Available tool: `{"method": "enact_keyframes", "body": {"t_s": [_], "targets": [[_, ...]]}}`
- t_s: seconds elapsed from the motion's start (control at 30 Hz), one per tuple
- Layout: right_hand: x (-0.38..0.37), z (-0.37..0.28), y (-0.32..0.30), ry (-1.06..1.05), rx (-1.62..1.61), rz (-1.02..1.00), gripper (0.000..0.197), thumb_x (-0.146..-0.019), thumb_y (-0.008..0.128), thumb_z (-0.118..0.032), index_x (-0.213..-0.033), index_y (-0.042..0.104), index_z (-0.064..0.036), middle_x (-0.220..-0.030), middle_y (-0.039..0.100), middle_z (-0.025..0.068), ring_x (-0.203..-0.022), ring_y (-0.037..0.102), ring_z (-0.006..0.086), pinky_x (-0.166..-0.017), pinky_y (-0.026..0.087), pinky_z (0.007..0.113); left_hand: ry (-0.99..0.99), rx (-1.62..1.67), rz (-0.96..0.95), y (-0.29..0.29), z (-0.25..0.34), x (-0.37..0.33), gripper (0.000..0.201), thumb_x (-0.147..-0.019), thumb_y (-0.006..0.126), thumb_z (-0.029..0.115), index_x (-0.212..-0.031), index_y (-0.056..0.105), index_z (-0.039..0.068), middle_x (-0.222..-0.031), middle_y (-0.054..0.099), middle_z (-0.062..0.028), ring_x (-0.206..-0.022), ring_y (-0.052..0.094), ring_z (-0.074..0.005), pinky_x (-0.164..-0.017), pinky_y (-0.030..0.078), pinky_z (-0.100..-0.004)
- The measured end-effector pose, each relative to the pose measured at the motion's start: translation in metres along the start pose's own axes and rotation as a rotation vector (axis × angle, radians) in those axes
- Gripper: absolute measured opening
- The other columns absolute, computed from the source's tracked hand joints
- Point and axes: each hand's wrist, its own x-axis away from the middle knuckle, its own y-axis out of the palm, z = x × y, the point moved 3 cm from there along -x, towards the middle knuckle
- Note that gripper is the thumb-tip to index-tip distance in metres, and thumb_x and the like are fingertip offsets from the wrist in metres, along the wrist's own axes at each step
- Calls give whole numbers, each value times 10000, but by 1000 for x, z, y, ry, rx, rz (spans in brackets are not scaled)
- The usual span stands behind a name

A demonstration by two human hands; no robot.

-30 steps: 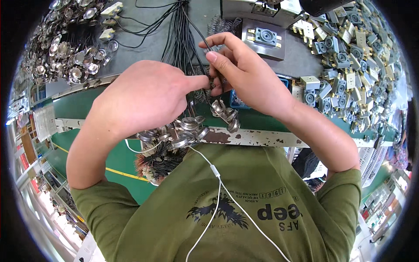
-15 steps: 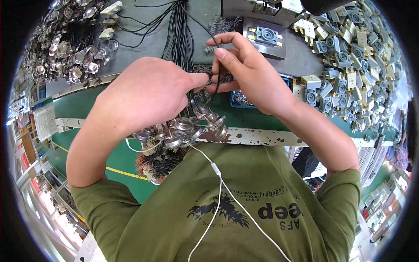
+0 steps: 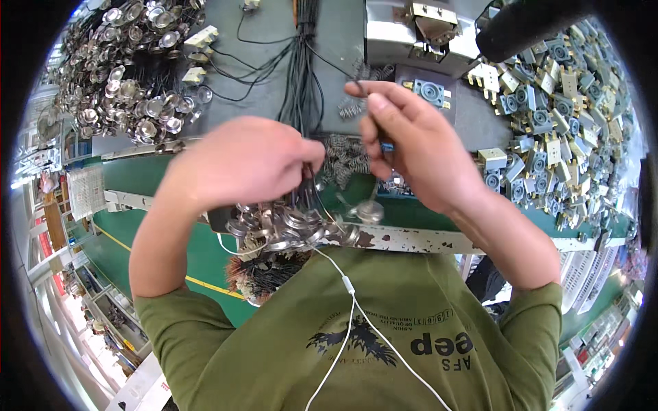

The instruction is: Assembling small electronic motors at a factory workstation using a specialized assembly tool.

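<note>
My left hand (image 3: pixel 243 164), blurred by motion, is curled around the lower part of a bundle of black cables (image 3: pixel 299 82). Round metal caps (image 3: pixel 291 222) hang in a cluster from the cable ends below it, over the bench's front edge. To its right, my right hand (image 3: pixel 425 147) pinches one black cable between thumb and forefinger, and its other fingers are bent. A single metal cap (image 3: pixel 370 211), also smeared, dangles apart from the cluster, below the gap between my hands. Small coil springs (image 3: pixel 343 161) lie between the hands, partly behind the cables.
A large heap of cabled metal caps (image 3: pixel 130 82) covers the far left. Grey and cream switch blocks (image 3: pixel 548 130) are piled on the right. A metal fixture (image 3: pixel 428 31) stands at the back, with one block (image 3: pixel 428 92) before it. White earphone wire (image 3: pixel 347 284) hangs down my shirt.
My hands have drawn apart, the right one moving right, and the cable loop between them is gone. One cap now swings separate from the cluster. The whole view has shifted slightly.
</note>
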Motion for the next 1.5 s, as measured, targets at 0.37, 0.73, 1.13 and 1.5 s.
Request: {"method": "enact_keyframes", "body": {"t_s": [0.37, 0.73, 1.13, 1.5], "targets": [[50, -37, -50, -115, 1144, -53, 411, -1046, 564, -96, -1457, 581, -97, -864, 714, 122, -705, 672, 191, -676, 534, 342, 164, 94, 636, -37, 5, -3, 211, -890, 738, 60, -1095, 695, 29, -921, 659, -128, -784, 648, -266, -708, 513, -357], [59, -14, -66, -432, 1229, 145, 284, -953, 703, -99, -1228, 675, -35, -957, 716, 192, -813, 693, 371, -711, 545, 417, 416, -48, 749, -34, 28, -91, 143, -886, 719, 143, -987, 640, 80, -903, 658, -82, -863, 674, -302, -737, 545, -419], [65, 16, -68, -475, 976, 163, 447, -890, 785, -105, -1304, 629, -49, -923, 711, 95, -846, 703, 278, -770, 559, 382, 378, -115, 712, -24, 34, -119, 126, -844, 756, 112, -932, 676, 68, -854, 691, -69, -811, 692, -276, -706, 553, -381], [70, 19, -65, -471, 1005, 149, 523, -871, 800, -118, -1361, 623, -79, -940, 691, 95, -849, 683, 277, -750, 558, 386, 265, -86, 675, -20, 34, -121, 97, -902, 693, 159, -953, 662, 83, -900, 664, -74, -848, 686, -292, -719, 554, -395]]}}
